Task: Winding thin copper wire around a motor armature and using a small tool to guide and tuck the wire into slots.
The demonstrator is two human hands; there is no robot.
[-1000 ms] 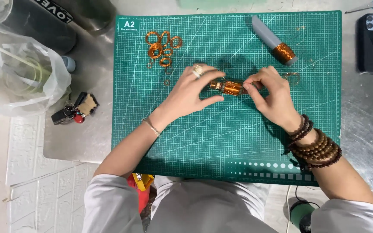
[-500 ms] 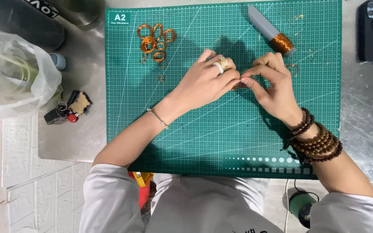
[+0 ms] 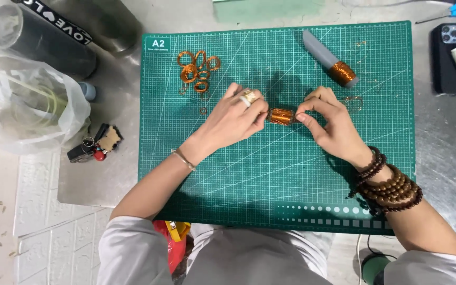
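Two hands, left (image 3: 236,119) and right (image 3: 328,124), have drawn apart, baring the copper coil (image 3: 281,116) pinched at its ends between closed fingertips, mid-mat (image 3: 291,179), so the winding looks underway.

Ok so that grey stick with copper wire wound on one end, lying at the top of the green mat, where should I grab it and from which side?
Probably the bare grey shaft of the grey stick, from above, fingers across its width. It lies flat and slanted, its upper-left part uncovered with open cutting mat on both sides. The copper winding covers the lower-right end, and pinching there might disturb the turns.
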